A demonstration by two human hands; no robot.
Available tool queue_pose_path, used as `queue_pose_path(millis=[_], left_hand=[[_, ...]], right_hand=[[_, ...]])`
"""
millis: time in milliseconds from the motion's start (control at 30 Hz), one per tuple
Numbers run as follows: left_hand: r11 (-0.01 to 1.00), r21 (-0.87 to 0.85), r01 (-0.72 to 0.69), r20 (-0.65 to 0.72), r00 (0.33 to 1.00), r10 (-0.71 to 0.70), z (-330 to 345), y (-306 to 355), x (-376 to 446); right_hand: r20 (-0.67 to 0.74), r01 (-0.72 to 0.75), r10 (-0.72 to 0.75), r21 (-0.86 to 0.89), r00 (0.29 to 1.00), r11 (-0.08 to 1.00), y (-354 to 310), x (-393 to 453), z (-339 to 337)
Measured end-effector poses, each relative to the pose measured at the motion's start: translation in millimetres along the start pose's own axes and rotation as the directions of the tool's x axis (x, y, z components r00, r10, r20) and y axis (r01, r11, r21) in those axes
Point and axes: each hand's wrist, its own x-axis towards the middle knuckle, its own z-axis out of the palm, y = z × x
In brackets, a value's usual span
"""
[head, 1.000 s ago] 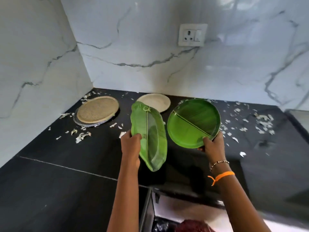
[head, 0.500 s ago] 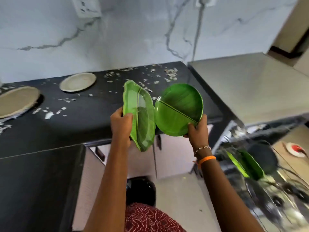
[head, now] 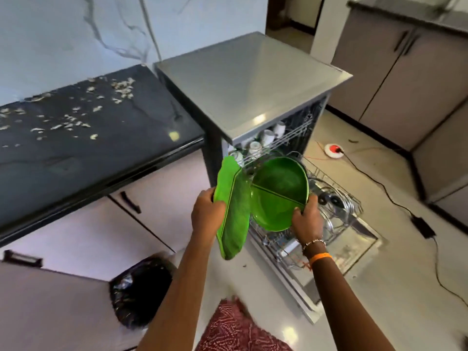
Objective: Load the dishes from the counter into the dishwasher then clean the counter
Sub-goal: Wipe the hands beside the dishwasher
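The left hand (head: 206,212) gripped the leaf-shaped green plate (head: 231,211) by its left edge, and the plate stood nearly on edge with its long axis running from the upper rack down toward the person. The right hand (head: 306,219) pinched the round green plate (head: 278,192) at its lower right rim; this plate was tilted, its hollow side facing the camera. Both plates were in the air, their inner edges overlapping, over the pulled-out lower rack (head: 336,198) of the open dishwasher (head: 253,79). The rack lay below and to the right of the hands, so the right hand seemed the nearer one. Dark cookware already filled the far end of the rack; the near part looked more free, but its prongs were blurred. The upper rack with white cups (head: 268,136) overhung just behind the plates. Scraps (head: 76,120) lay on the black surface (head: 101,153) at the left.
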Motion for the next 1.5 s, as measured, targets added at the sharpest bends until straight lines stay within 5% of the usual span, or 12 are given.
queue_pose_path(millis=[200,567,833,1133,1500], left_hand=[[0.988,0.106,0.116,0.07,0.99,-0.124,83.4,-12.3,35.4],[0.942,0.087,0.325,0.016,0.945,-0.328,193.3,-5.3,110.8],[0.941,0.015,0.339,0.044,0.94,-0.339,243.5,-7.6,135.4],[0.925,-0.077,0.372,-0.104,0.92,-0.379,329.5,-5.8,162.0],[0.942,0.068,0.329,-0.219,0.926,-0.308,432.9,-42.4,234.8]], right_hand=[[0.04,-0.036,0.047,-0.246,0.998,0.969,46.5,59.2,-11.6],[0.171,0.075,-0.018,-0.336,0.985,0.939,84.4,166.2,3.3],[0.234,0.068,0.019,-0.358,0.972,0.931,107.5,232.1,12.4],[0.298,0.128,-0.035,-0.298,0.954,0.946,159.7,342.8,31.9],[0.455,0.246,-0.13,-0.206,0.881,0.947,207.9,493.4,108.9]])
